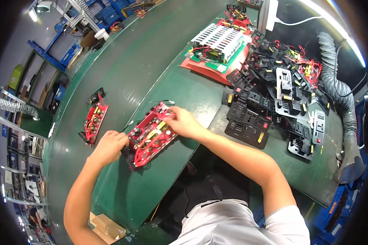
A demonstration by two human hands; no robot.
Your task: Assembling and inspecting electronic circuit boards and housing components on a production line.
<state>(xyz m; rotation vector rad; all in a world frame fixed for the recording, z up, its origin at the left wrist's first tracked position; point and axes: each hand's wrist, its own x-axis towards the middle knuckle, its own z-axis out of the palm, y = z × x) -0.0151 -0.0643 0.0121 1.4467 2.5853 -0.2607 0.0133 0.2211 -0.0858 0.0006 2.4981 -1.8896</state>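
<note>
A red circuit board (155, 143) with red wires, yellow parts and a black panel at its near-left end is tilted over the green bench. My left hand (108, 148) is closed on that black-panel end, its fingertips partly hidden. At the far-right end of the board, my right hand (185, 123) is closed with thumb and fingers drawn together on the edge. Thin dark wires stick out beyond that end. A second red board assembly (96, 120) lies to the left of my left hand, on the grey-green belt.
Black socket panels (247, 124) are heaped on the bench to the right, among them a silver-faced panel (284, 83). Behind stands a white perforated metal case (219, 37) on a green board. A flexible grey duct (335, 69) hangs at the far right. Cardboard (107, 227) lies at lower left.
</note>
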